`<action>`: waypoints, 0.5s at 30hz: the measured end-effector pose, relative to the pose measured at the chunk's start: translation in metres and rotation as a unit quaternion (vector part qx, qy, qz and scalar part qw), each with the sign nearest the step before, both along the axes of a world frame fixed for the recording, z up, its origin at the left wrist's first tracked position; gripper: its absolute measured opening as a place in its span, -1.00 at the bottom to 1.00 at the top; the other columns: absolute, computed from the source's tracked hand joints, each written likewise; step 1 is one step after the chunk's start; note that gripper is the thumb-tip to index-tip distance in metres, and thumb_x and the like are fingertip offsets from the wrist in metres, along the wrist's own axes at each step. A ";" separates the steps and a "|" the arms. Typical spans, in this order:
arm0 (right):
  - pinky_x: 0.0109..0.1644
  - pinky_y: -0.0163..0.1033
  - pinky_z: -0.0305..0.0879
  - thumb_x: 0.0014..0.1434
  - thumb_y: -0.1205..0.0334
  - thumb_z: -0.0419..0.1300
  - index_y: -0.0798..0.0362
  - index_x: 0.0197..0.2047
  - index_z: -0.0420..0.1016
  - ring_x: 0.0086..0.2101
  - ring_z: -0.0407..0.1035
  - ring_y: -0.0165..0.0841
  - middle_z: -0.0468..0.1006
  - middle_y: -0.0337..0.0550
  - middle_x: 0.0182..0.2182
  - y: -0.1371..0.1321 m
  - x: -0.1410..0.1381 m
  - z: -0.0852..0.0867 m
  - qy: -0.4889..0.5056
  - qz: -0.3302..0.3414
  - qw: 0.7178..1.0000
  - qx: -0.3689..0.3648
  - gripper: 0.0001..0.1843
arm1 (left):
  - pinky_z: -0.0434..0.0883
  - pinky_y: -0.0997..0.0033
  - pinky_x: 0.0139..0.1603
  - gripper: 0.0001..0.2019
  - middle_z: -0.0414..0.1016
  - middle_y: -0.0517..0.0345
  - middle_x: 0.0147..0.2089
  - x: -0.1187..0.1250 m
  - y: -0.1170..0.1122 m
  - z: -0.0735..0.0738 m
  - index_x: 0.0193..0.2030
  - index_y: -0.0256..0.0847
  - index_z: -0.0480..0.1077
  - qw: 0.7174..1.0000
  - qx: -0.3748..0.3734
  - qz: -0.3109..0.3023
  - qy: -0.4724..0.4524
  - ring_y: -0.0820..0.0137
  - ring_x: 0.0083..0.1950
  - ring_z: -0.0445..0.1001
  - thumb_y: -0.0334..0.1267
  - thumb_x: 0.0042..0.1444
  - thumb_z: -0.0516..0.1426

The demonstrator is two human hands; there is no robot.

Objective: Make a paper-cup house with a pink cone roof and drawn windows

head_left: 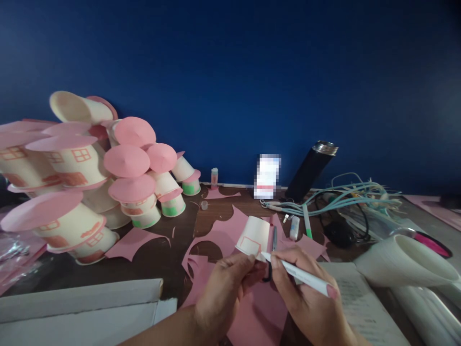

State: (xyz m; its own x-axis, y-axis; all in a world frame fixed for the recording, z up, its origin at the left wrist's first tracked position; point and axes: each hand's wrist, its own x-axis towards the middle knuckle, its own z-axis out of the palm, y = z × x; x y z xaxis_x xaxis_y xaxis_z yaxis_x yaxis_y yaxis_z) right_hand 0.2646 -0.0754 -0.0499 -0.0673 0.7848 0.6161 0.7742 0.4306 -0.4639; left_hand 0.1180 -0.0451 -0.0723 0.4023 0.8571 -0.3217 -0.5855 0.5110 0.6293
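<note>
My left hand [228, 286] is closed on the rim of a white paper cup [254, 233], which tilts with its base away from me. A red outline shows on the cup's side. In my right hand [306, 288] is a white marker [304, 278] with a reddish end cap, its tip close to the cup's rim by the outline. Cut pink paper [259, 307] lies beneath both hands. Just behind the cup sits a pair of scissors [274, 238], partly hidden.
Stacked paper cups with pink discs [127, 161] fill the left side. At the back stand a dark bottle [308, 173], a lit phone [267, 176] and a small glue bottle [214, 178]. Cables [345, 202] and stacked cups [403, 259] lie right; a white box [82, 307] is front left.
</note>
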 end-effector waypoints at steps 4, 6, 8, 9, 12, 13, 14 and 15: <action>-0.35 -0.31 0.30 0.29 0.30 0.13 0.02 -0.26 0.41 -0.47 0.41 -0.41 0.46 -0.26 -0.47 0.000 -0.001 0.000 0.000 0.005 1.000 0.001 -0.93 | 0.43 0.31 0.04 -0.79 0.61 -0.09 -0.31 0.000 0.000 0.000 -0.33 -0.41 0.59 1.000 -0.001 0.001 -0.003 0.29 -0.20 0.54 -0.26 -0.04 0.32; -0.35 -0.31 0.29 0.29 0.31 0.13 0.02 -0.26 0.41 -0.47 0.41 -0.41 0.46 -0.26 -0.47 0.000 -0.001 0.000 0.001 0.006 1.000 -0.001 -0.93 | 0.43 0.33 0.03 -0.80 0.60 -0.08 -0.32 0.000 0.000 0.000 -0.33 -0.41 0.59 1.000 -0.002 0.000 -0.008 0.30 -0.21 0.53 -0.26 -0.03 0.31; -0.36 -0.31 0.29 0.29 0.30 0.12 0.02 -0.27 0.40 -0.47 0.40 -0.40 0.45 -0.26 -0.48 -0.001 -0.001 -0.001 0.000 0.006 1.000 -0.003 -0.93 | 0.44 0.35 0.01 -0.81 0.60 -0.06 -0.34 0.000 0.000 -0.001 -0.35 -0.41 0.59 1.000 -0.001 -0.001 -0.011 0.32 -0.23 0.53 -0.27 -0.03 0.32; -0.35 -0.30 0.29 0.29 0.30 0.12 0.02 -0.27 0.40 -0.47 0.40 -0.40 0.45 -0.26 -0.48 -0.001 -0.001 -0.001 0.000 0.007 1.000 -0.003 -0.93 | 0.44 0.35 0.00 -0.82 0.59 -0.05 -0.35 0.000 0.000 -0.002 -0.36 -0.41 0.58 1.000 0.000 0.000 -0.013 0.34 -0.24 0.52 -0.27 -0.04 0.32; -0.34 -0.29 0.29 0.29 0.30 0.12 0.02 -0.29 0.39 -0.46 0.39 -0.39 0.45 -0.25 -0.47 -0.003 -0.002 -0.001 0.000 0.012 1.000 -0.009 -0.91 | 0.45 0.36 -0.02 -0.81 0.57 -0.01 -0.38 0.000 0.001 -0.005 -0.36 -0.40 0.58 1.000 -0.001 0.006 -0.021 0.37 -0.26 0.51 -0.27 -0.05 0.33; -0.34 -0.29 0.29 0.29 0.30 0.12 0.03 -0.29 0.39 -0.45 0.39 -0.39 0.45 -0.25 -0.47 -0.003 -0.003 -0.001 -0.001 0.013 1.000 -0.010 -0.91 | 0.45 0.37 -0.02 -0.81 0.56 0.01 -0.38 0.001 0.001 -0.006 -0.36 -0.40 0.58 1.000 0.000 0.007 -0.024 0.37 -0.26 0.51 -0.27 -0.05 0.33; -0.35 -0.29 0.28 0.29 0.30 0.12 0.03 -0.30 0.39 -0.46 0.39 -0.39 0.45 -0.25 -0.47 -0.003 -0.003 -0.001 -0.003 0.013 1.000 -0.010 -0.90 | 0.45 0.37 -0.03 -0.81 0.56 0.01 -0.37 0.001 0.002 -0.007 -0.36 -0.40 0.58 1.000 0.001 0.008 -0.027 0.37 -0.25 0.51 -0.27 -0.04 0.33; -0.35 -0.29 0.28 0.29 0.29 0.12 0.03 -0.30 0.39 -0.46 0.38 -0.39 0.44 -0.25 -0.48 -0.002 -0.004 -0.001 -0.005 0.012 1.000 -0.008 -0.90 | 0.45 0.37 -0.03 -0.82 0.57 0.01 -0.36 0.000 0.002 -0.008 -0.35 -0.40 0.58 1.000 0.003 0.009 -0.029 0.37 -0.25 0.51 -0.27 -0.03 0.33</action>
